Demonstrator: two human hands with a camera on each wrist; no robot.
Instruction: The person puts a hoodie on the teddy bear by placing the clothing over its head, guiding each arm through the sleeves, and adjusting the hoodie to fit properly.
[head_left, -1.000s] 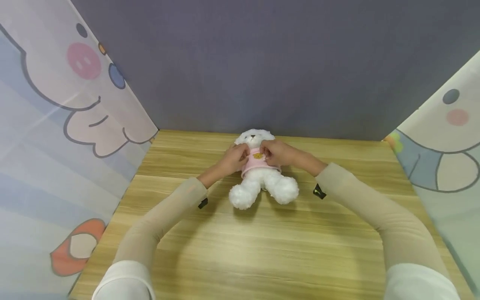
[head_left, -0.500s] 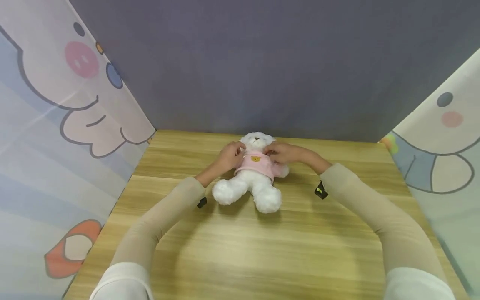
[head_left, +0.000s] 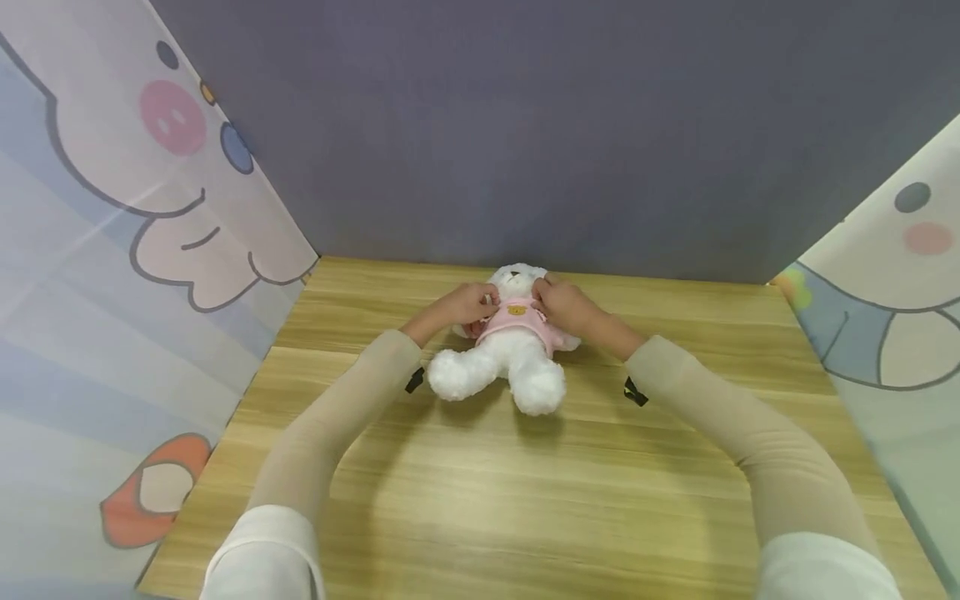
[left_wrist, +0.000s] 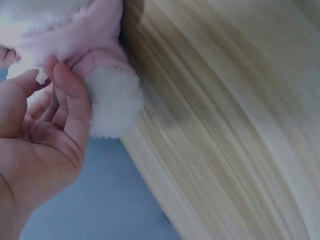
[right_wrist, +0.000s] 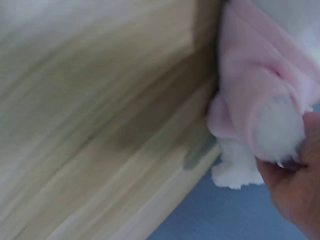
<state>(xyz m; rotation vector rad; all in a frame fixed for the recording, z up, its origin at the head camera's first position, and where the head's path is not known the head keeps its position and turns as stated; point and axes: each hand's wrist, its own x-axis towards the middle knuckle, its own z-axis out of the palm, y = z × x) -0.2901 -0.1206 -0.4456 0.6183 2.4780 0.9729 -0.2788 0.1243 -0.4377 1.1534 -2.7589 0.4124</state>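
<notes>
A white plush toy (head_left: pixel 536 385) in a pink shirt (head_left: pixel 516 327) lies face up near the table's far edge, legs towards me. My left hand (head_left: pixel 469 305) is at the toy's neck and shoulder, fingers bent, pinching a bit of it between thumb and fingertips. In the left wrist view a white paw (left_wrist: pixel 115 100) sits beside those fingers. On the other side, my right hand (head_left: pixel 567 307) holds the toy near the head and collar; its fingertips are mostly hidden. The right wrist view shows the pink sleeve (right_wrist: pixel 245 95) and its white paw (right_wrist: pixel 280 127) against that hand.
The wooden table (head_left: pixel 480 500) stretches towards me. A dark grey panel (head_left: pixel 555 133) rises behind its far edge. Cartoon-printed curtains stand on the left (head_left: pixel 75 333) and right (head_left: pixel 892 400). A small black device (head_left: pixel 636 392) hangs under the right wrist.
The toy has turned so that its legs point further left. Both hands have shifted from the shirt front up to the neck and collar.
</notes>
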